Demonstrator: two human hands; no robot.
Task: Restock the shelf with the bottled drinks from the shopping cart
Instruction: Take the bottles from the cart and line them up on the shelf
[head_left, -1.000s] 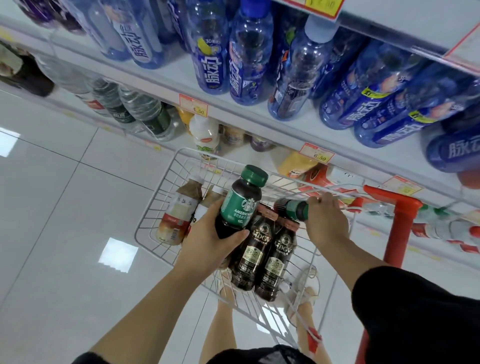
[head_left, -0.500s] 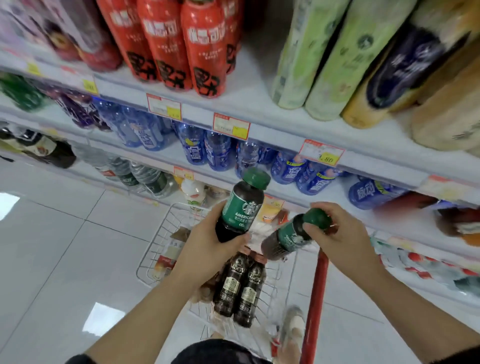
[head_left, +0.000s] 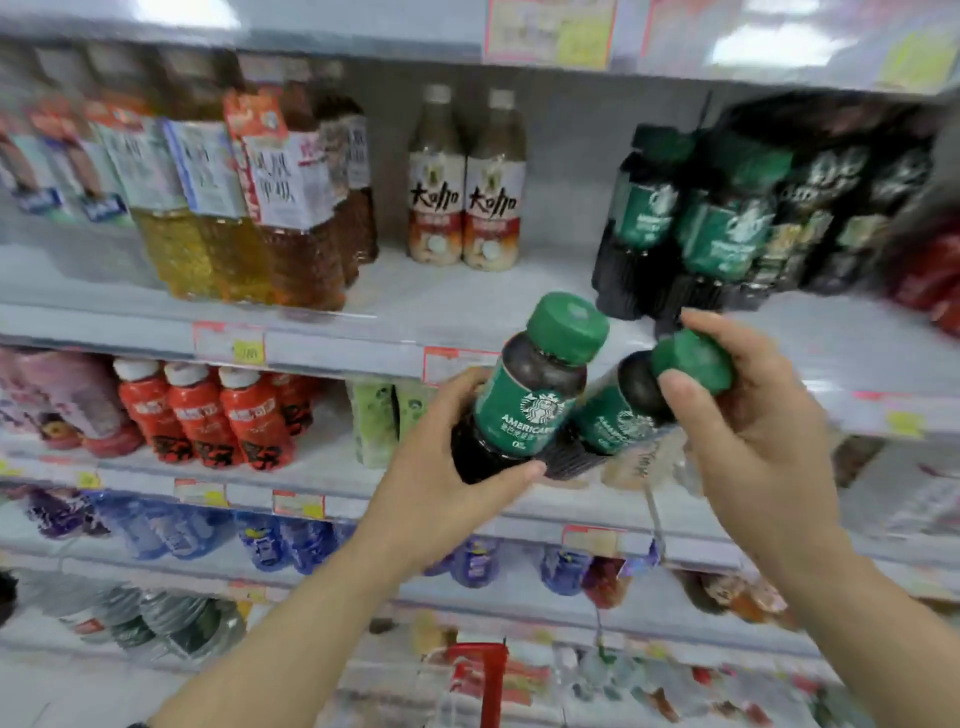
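Your left hand (head_left: 441, 467) holds the left bottle (head_left: 524, 410) just beside the right bottle (head_left: 613, 421) in your right hand (head_left: 748, 426). Both hang before the shelf (head_left: 467, 306); the shelf bottles (head_left: 717, 228) stand behind, rightward.

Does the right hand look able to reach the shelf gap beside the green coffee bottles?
Probably yes: the right hand, holding its bottle by the cap, is just below and in front of that shelf, and nothing stands between.

Amber tea bottles (head_left: 234, 244) stand at the far left, with two beige milk drinks (head_left: 465, 208) to their right. Red bottles (head_left: 202, 415) sit lower left, blue bottles (head_left: 156, 525) beneath.
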